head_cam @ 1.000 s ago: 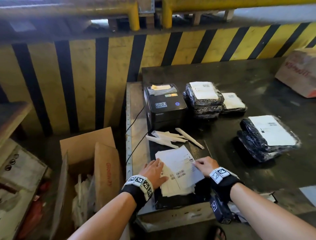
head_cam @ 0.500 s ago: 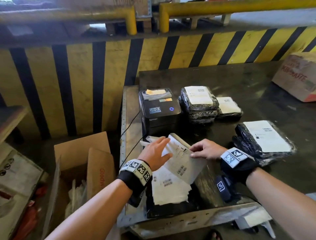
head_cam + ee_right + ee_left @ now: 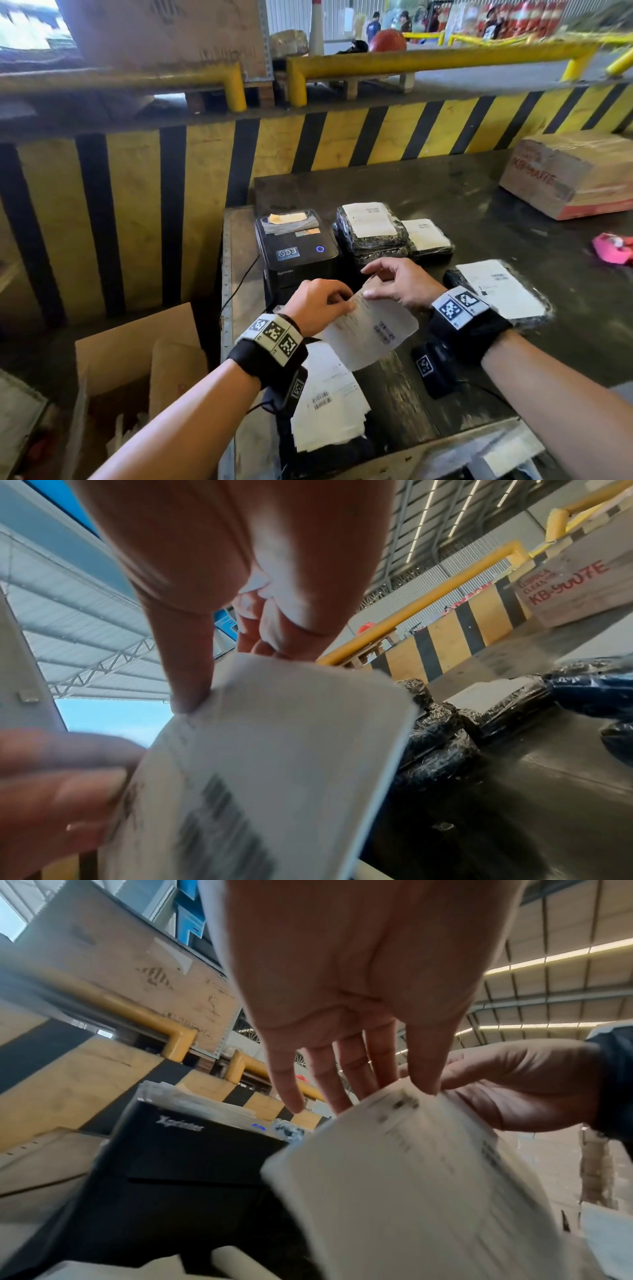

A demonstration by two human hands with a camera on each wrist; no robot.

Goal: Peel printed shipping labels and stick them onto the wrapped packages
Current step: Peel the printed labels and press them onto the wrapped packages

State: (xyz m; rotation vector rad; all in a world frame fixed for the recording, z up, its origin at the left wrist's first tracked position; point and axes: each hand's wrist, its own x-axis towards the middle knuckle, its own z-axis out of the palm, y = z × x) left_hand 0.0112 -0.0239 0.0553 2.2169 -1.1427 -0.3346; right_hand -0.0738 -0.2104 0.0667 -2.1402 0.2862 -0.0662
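A white printed shipping label (image 3: 373, 330) hangs in the air in front of the black label printer (image 3: 296, 250). My left hand (image 3: 320, 305) pinches its top left edge, and my right hand (image 3: 399, 286) pinches the top right corner. The label (image 3: 411, 1177) shows blurred in the left wrist view, and the same label (image 3: 274, 764) fills the right wrist view under my thumb. A loose stack of labels (image 3: 325, 404) lies on the dark table (image 3: 445, 192) near its front edge. Black wrapped packages with labels on them sit behind (image 3: 371, 226) and to the right (image 3: 500, 291).
A cardboard box (image 3: 568, 174) stands at the back right and a pink object (image 3: 613, 248) lies at the right edge. An open carton (image 3: 137, 353) sits on the floor to the left. A yellow-and-black striped barrier (image 3: 376, 137) runs behind the table.
Both hands lifted one label off the stack and raised it toward the printer. The head view tilted up, so the hall beyond the barrier now shows.
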